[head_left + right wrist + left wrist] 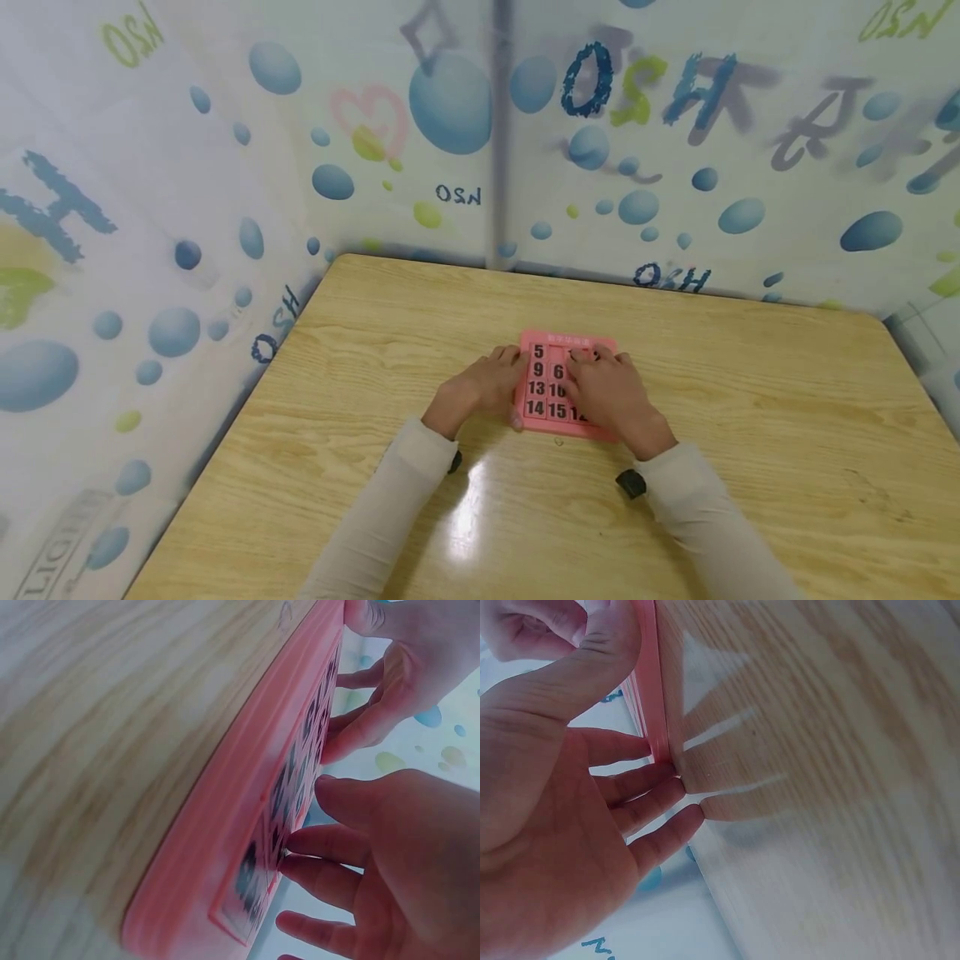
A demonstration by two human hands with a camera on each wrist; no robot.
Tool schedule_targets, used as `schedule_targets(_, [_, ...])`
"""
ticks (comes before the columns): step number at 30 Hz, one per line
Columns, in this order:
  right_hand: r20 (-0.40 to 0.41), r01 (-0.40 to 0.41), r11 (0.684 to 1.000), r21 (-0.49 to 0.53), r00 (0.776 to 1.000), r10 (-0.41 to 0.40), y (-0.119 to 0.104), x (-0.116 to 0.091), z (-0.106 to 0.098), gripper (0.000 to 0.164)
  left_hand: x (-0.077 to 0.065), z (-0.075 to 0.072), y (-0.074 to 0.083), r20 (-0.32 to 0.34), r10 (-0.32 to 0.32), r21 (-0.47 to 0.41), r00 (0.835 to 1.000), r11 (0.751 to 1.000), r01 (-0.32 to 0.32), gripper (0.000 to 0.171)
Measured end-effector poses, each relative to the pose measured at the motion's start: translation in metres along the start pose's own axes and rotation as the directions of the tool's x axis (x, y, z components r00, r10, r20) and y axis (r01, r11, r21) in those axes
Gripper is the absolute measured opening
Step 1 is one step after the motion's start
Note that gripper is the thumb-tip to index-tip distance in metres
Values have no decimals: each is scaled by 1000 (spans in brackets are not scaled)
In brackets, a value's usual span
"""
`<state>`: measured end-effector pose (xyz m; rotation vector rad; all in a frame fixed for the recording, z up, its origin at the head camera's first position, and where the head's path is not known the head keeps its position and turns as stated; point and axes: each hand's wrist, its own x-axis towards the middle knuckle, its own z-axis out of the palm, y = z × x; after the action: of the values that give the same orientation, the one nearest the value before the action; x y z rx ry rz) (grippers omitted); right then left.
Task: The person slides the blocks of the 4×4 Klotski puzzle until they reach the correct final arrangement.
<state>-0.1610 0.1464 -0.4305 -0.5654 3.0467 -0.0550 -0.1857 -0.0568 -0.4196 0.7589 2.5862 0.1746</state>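
Note:
A pink sliding number puzzle (551, 390) lies flat on the table, with black numbers such as 5, 9, 13 and 14 on its tiles. At its left side my left hand (487, 379) holds the frame, the thumb at the near left corner and the fingers along the edge. In the left wrist view those fingertips also touch the tabletop. My right hand (611, 392) lies over the right part of the board and hides several tiles. Its fingertips (296, 866) rest on the tiles in the right wrist view, the fingers fairly straight.
The wooden table (750, 400) reaches to a patterned wall covering (637, 183) at the back and left. Dark wrist devices (631, 483) show below the sleeves.

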Motion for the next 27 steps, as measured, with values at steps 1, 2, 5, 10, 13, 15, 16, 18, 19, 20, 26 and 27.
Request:
schedule_targets(1, [10, -2, 1000, -1, 1000, 2, -1, 0, 0, 40, 0, 0, 0, 2, 0, 3, 1000, 1000, 0, 116])
schedule_targets(2, [20, -3, 1000, -2, 1000, 3, -2, 1, 0, 42, 0, 0, 0, 4, -1, 7, 1000, 1000, 1, 116])
schedule_targets(5, [34, -5, 1000, 10, 999, 5, -6, 4, 0, 44, 0, 0, 1, 9, -3, 9, 1000, 1000, 3, 116])
schedule_targets(10, [20, -5, 999, 36, 1000, 4, -12, 8, 2, 41, 0, 1, 0, 13, -4, 2, 1000, 1000, 4, 116])
schedule_targets(13, [10, -3, 999, 34, 1000, 3, -15, 9, 2, 40, 1, 1, 0, 14, -2, 4, 1000, 1000, 2, 115])
schedule_targets(15, [8, 0, 1000, 27, 1000, 0, -16, 9, 2, 41, 1, 0, 0, 15, -2, 7, 1000, 1000, 2, 116])
schedule_targets(16, [8, 3, 1000, 23, 1000, -3, -16, 9, 2, 42, 1, 0, 0, 14, -2, 6, 1000, 1000, 2, 116])
schedule_targets(18, [7, 5, 1000, 22, 1000, -5, -16, 9, 2, 43, 1, 0, 0, 13, -2, 7, 1000, 1000, 2, 116])
schedule_targets(19, [8, 4, 1000, 26, 1000, -4, -16, 9, 2, 44, 1, 0, 0, 11, -2, 6, 1000, 1000, 2, 116])
schedule_targets(20, [8, 3, 1000, 30, 1000, -3, -15, 8, 2, 44, 1, 0, 0, 11, -2, 5, 1000, 1000, 2, 116])
schedule_targets(26, [6, -25, 998, 50, 1000, 24, -5, 4, 0, 44, 0, 1, 0, 2, -1, 0, 1000, 1000, 1, 116])
schedule_targets(27, [2, -28, 998, 49, 1000, 28, -3, 3, 0, 42, 0, 1, 0, -1, -1, -4, 1000, 1000, 1, 116])
